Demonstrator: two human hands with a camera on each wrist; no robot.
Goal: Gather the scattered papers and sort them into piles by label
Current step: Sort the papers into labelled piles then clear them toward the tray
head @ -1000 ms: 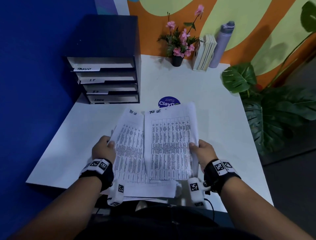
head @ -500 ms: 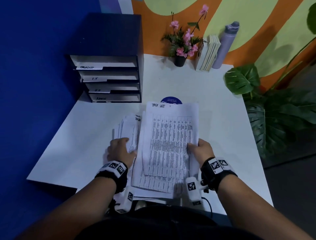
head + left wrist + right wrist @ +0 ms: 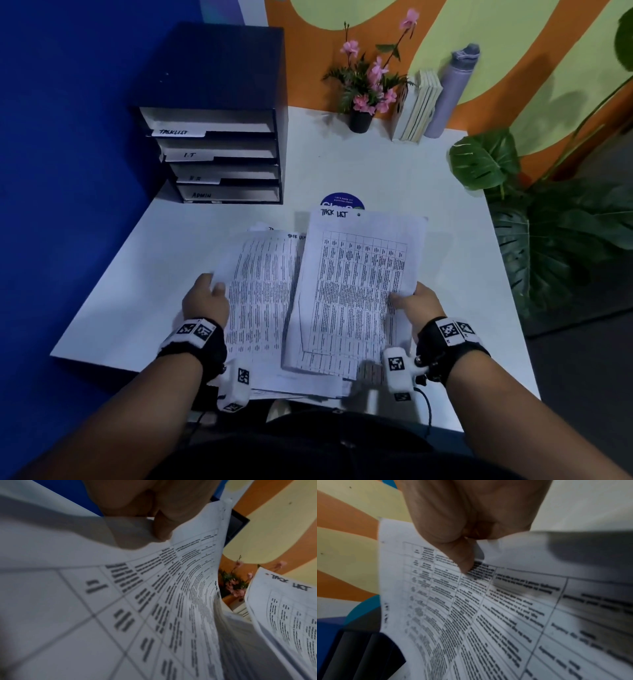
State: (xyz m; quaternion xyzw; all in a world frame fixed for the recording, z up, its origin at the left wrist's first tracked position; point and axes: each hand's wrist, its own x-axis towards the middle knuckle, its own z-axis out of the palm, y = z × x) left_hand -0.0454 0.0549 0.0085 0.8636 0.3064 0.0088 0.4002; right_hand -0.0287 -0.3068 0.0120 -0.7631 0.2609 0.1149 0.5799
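I hold printed sheets over the near part of the white table [image 3: 394, 171]. My right hand [image 3: 416, 301] pinches the right edge of a small bundle of sheets [image 3: 356, 287] headed "TASK LIST", thumb on top; the right wrist view shows that thumb [image 3: 464, 558] pressing on the printed table. My left hand [image 3: 207, 299] pinches the left edge of another sheet [image 3: 263, 287] with the same heading, which curls upward in the left wrist view [image 3: 171, 601]. More sheets [image 3: 301, 383] lie flat beneath both, at the table's near edge.
A dark tray organiser [image 3: 219, 113] stands at the back left, its slots labelled TASKLIST, I.T, one unreadable, and ADMIN. A blue round sticker [image 3: 342, 202] lies beyond the papers. Flower pot [image 3: 363, 96], books [image 3: 418, 106] and bottle [image 3: 452, 89] line the back wall; a leafy plant [image 3: 548, 219] is at right.
Half a second ago my left hand rested on the lower sheets beside the right bundle; now it has lifted one sheet by its left edge and drawn it out leftward. The right hand barely moved.
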